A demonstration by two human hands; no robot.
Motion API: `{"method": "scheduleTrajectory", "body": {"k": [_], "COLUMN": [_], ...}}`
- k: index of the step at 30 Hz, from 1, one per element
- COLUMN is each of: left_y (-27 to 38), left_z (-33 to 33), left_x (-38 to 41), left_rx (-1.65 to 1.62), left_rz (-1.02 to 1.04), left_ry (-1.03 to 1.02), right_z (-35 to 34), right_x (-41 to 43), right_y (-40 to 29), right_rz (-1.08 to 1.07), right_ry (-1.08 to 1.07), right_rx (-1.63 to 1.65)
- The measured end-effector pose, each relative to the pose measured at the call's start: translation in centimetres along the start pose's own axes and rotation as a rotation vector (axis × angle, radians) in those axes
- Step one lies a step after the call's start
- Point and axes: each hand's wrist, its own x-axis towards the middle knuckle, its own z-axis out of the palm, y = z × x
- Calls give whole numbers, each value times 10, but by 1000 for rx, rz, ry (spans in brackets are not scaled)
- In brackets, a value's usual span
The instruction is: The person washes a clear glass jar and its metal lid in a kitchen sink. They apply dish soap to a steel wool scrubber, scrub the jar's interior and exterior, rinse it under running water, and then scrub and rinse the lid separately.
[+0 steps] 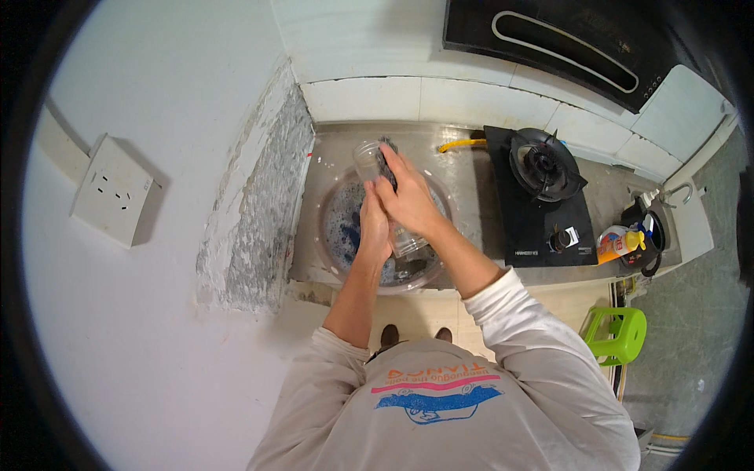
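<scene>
My left hand (375, 226) is closed around a clear, see-through container (366, 160), which is tilted over the basin. One end points toward the wall and the other emerges below my wrists. Against its side, my right hand (409, 191) grips a dark, rough-looking scrubber (388, 169), partly hidden by the fingers. Beneath both hands is a round, pinkish translucent basin (323, 250) of sudsy water (340, 203). Dark items (352, 231) lie in the suds, too unclear to name.
The basin stands on a metal counter (468, 200) beside a peeling wall (253, 206). To the right are a black gas stove (518, 229) with a yellow hose (462, 143), an orange bottle (615, 247) and a small sink (668, 229). A green stool (627, 335) is on the floor.
</scene>
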Motion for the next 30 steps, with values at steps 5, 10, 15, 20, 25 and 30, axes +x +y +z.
{"method": "scheduleTrajectory", "body": {"k": [5,10,15,20,25,30], "left_y": [15,5,14,12,-1,-2], "left_z": [-14,-13,-4,-12,-29,-5], "left_x": [6,7,-2,-3,16,-4], "left_rx": [-91,-50,6,-203,-158,-92], "left_rz": [53,168,238,-117,-76,-110], "left_ry": [-83,37,-225,-270,-193,-76], "right_z": [10,5,-17,-15,-14,-9], "right_x": [-53,-16,-11,-21,-49,-21], "right_y": [4,16,19,19,0,6], "right_rz": [-342,-108,262,242,-324,-265], "right_ry": [-16,112,-36,-28,-102,107], "right_rx": [-373,21,1002,690,-60,-62]}}
